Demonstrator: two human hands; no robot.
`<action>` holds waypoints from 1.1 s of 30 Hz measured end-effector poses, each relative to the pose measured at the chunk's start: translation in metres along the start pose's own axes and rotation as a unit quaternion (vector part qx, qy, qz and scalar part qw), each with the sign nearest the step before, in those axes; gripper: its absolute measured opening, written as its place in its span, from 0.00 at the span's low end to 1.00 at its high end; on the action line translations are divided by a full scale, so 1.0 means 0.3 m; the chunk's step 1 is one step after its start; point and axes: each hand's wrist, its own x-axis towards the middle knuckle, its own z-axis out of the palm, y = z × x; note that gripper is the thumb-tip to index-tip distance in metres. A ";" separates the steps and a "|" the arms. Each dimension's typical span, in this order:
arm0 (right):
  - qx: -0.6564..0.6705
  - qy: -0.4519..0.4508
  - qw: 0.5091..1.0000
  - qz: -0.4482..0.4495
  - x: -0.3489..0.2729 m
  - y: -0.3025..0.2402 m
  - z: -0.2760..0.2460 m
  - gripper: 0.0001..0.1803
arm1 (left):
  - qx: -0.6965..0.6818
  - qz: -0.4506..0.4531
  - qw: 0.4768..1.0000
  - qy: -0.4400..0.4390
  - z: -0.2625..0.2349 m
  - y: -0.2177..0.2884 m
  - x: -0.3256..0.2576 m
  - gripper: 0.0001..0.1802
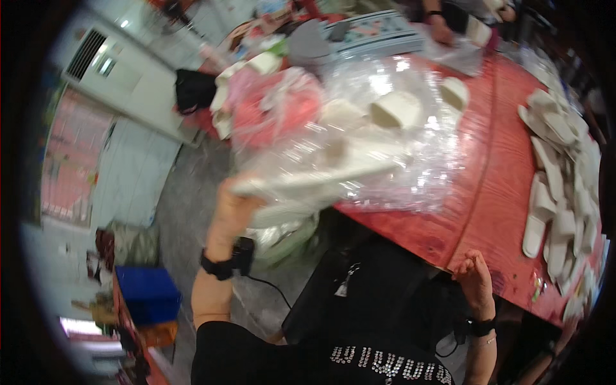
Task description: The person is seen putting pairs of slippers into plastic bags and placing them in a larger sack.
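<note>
While the left hand (234, 202) reaches out beside the counter's near edge, the red wood-grained counter (471, 218) extends ahead and to the right of its fingers; grey floor (183, 212) lies to their left, with a white air conditioner (125, 90) farther off. The left fingers are closed around the near end of a pair of white slippers (292, 183), which points rightward from them; blur hides whether the plastic encloses it. The right fingers, loosely curled and without a load, belong to the right hand (473, 279), at the counter's edge. Ahead of the left fingers, a translucent bag (276, 106) shows red-pink contents; crumpled clear plastic (436, 176) lies to their right. Beyond the right fingers, to their right, is a slipper pile (558, 192); far ahead are a blue patterned box (378, 35) and a co-worker's hand (441, 32).
</note>
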 end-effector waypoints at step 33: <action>-0.287 0.074 0.931 0.214 0.078 0.221 0.063 0.10 | 0.454 -0.156 0.868 -0.124 -0.086 -0.550 -0.028 0.27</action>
